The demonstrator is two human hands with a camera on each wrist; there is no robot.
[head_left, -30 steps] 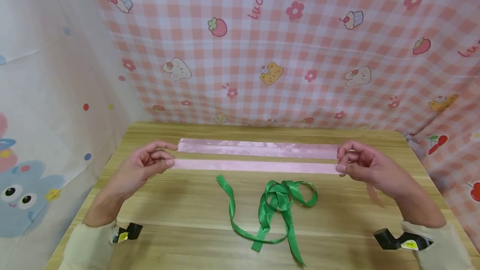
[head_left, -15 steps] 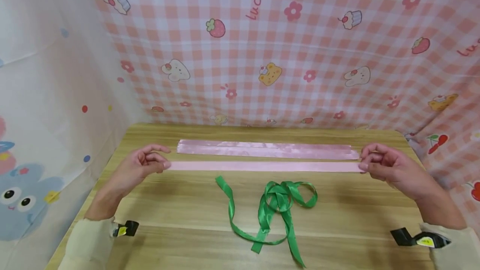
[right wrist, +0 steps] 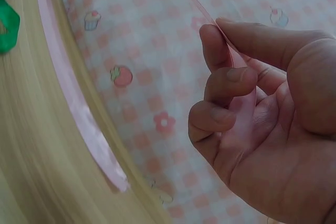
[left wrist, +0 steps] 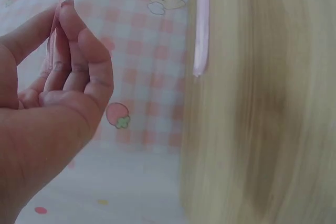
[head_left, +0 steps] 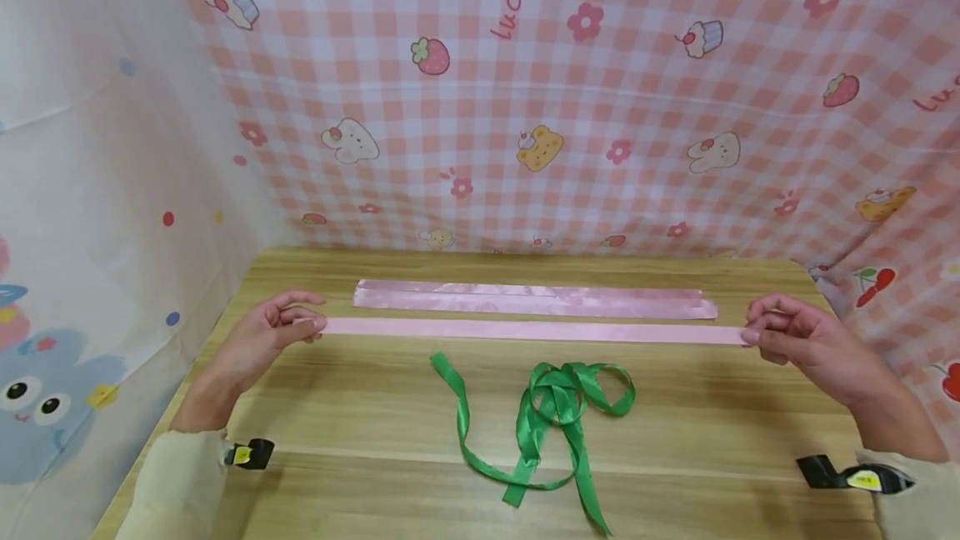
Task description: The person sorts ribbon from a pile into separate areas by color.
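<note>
A pink ribbon (head_left: 525,329) is stretched straight from hand to hand above the table in the head view. My left hand (head_left: 273,330) pinches its left end between thumb and forefinger, and a short tail hangs inside the fingers in the left wrist view. At the other end my right hand (head_left: 798,336) pinches the ribbon the same way; in the right wrist view its loose end lies along the curled fingers (right wrist: 226,77). Beyond the taut ribbon, other pink ribbon strips (head_left: 525,298) lie flat, side by side and overlapping.
A tangled green ribbon (head_left: 555,398) lies on the wooden table (head_left: 360,473), nearer me than the taut ribbon. Behind the table's far edge hangs a pink checked cloth (head_left: 480,107), and a white printed cloth (head_left: 90,190) hangs at the left.
My right hand has slid right along the ribbon and my left hand has shifted slightly left, so the stretch between them is longer. The green ribbon and the flat pink strips stay put.
</note>
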